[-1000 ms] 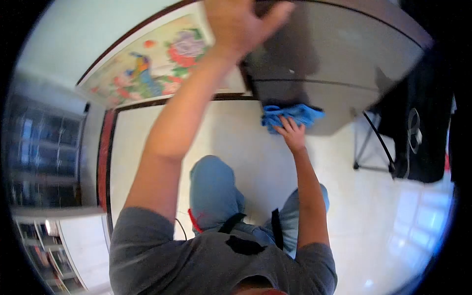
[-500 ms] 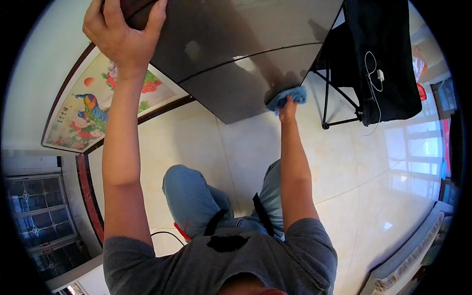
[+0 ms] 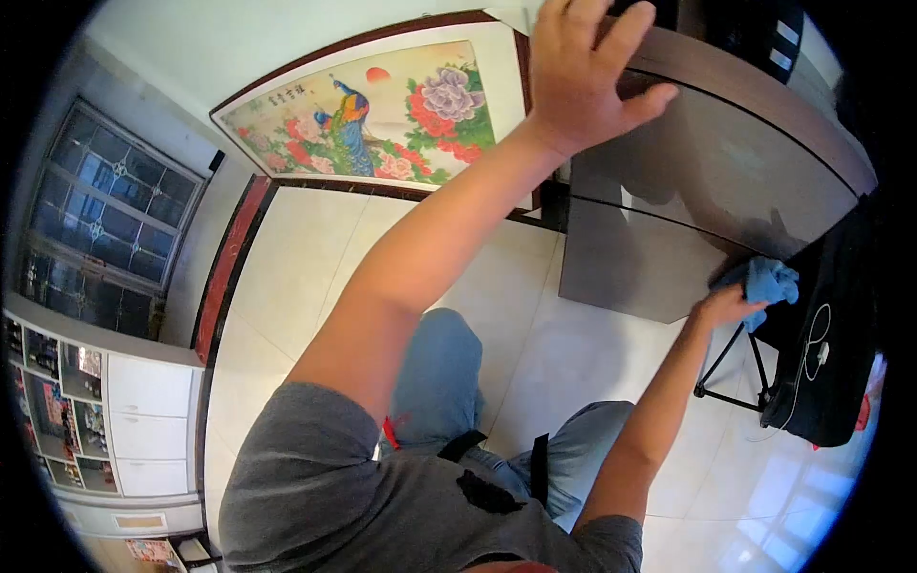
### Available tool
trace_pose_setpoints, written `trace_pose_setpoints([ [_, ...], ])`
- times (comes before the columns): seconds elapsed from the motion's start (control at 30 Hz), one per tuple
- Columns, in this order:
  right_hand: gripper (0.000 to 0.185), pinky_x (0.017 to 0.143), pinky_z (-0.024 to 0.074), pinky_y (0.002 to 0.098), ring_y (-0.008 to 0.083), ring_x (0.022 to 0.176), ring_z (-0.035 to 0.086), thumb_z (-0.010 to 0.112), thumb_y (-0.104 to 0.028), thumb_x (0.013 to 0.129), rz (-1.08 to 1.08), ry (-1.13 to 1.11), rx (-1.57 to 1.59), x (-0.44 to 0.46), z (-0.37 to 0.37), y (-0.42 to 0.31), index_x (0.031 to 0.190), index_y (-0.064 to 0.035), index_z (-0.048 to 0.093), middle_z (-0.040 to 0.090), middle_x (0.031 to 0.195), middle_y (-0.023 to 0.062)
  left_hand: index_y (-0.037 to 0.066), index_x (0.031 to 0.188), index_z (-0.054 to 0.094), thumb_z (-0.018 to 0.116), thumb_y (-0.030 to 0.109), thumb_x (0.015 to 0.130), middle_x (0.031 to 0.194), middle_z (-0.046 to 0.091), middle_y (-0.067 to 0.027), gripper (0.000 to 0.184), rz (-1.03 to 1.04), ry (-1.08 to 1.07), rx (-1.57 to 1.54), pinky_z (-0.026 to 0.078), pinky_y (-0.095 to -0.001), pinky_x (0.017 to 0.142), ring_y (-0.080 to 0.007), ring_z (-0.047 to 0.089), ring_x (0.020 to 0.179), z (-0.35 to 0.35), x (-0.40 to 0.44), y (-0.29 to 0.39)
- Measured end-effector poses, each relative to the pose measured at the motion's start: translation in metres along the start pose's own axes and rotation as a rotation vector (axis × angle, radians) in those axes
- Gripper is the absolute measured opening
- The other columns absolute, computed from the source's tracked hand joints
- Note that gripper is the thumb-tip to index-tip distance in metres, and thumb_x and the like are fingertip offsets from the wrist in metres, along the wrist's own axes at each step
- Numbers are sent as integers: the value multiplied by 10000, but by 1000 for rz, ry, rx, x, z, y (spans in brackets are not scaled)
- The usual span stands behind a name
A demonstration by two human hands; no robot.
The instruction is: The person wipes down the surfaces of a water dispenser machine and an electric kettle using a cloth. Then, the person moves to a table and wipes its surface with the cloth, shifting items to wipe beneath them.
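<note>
A glossy grey-brown cabinet (image 3: 621, 253) with a dark seam across its front stands at the upper right. At its top left edge is my left hand (image 3: 587, 86), fingers and thumb spread, holding nothing; whether the palm presses on the edge I cannot tell. Lower down, my right hand (image 3: 728, 304) grips a crumpled blue cloth (image 3: 772, 281). The cloth lies at the cabinet's lower right front, near its side edge, and hides part of that corner.
Close to the cloth stands a black folding chair (image 3: 821, 382) with a white cable (image 3: 810, 368) over it. A framed peacock picture (image 3: 353, 115) leans on the wall left of the cabinet. Pale floor tiles (image 3: 287, 277) lie around my knees. White shelving (image 3: 148, 430) stands far left.
My view has swung left, so the cabinet sits further right. The left hand's fingers are spread wider at the cabinet's top. The right hand still holds the cloth against the lower right front.
</note>
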State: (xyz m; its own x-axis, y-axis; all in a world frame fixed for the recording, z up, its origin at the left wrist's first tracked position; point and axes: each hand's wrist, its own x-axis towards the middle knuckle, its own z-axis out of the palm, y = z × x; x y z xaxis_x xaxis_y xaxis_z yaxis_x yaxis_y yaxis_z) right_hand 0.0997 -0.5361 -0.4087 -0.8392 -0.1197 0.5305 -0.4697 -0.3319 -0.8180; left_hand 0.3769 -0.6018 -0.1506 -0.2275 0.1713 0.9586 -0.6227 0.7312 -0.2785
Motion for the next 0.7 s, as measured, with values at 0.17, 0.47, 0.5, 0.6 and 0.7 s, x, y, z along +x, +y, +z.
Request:
trace_pose_setpoints([
  [0.17, 490, 1016, 377, 406, 292, 1138, 523, 558, -231, 902, 546, -109, 281, 48, -14, 36, 1296, 44, 464, 531, 1295, 170, 75, 1271, 529, 749, 311, 719, 1174, 461, -185, 639, -111, -69, 34, 401, -511, 929, -407, 452, 1104, -7, 2, 9],
  [0.47, 548, 1058, 300, 381, 237, 1211, 440, 525, -363, 921, 625, -324, 336, 59, -68, 75, 1333, -11, 444, 501, 1306, 101, 31, 1249, 531, 746, 336, 720, 1171, 460, -200, 647, 17, -45, 102, 369, -520, 931, -394, 453, 1087, -1, -6, 0],
  [0.5, 542, 1058, 302, 391, 234, 1219, 432, 522, -363, 918, 593, -343, 312, 54, -76, 60, 1328, -18, 439, 503, 1293, 102, 27, 1247, 528, 743, 333, 724, 1175, 458, -199, 643, 21, -55, 107, 368, -518, 933, -394, 451, 1089, -2, -6, 1],
  [0.6, 485, 1051, 303, 368, 221, 1183, 433, 498, -312, 924, 554, -324, 337, 34, -101, 9, 1298, -11, 432, 473, 1287, 95, 13, 1242, 517, 731, 320, 736, 1184, 454, -200, 630, 22, -95, 141, 361, -513, 948, -394, 442, 1107, -6, -4, 3],
  [0.7, 506, 1055, 291, 356, 211, 1187, 423, 502, -297, 922, 598, -333, 348, 23, -137, 15, 1320, 3, 416, 470, 1288, 95, 17, 1251, 514, 724, 316, 744, 1193, 452, -201, 625, -5, -140, 150, 355, -511, 958, -395, 434, 1126, -10, 0, 7],
])
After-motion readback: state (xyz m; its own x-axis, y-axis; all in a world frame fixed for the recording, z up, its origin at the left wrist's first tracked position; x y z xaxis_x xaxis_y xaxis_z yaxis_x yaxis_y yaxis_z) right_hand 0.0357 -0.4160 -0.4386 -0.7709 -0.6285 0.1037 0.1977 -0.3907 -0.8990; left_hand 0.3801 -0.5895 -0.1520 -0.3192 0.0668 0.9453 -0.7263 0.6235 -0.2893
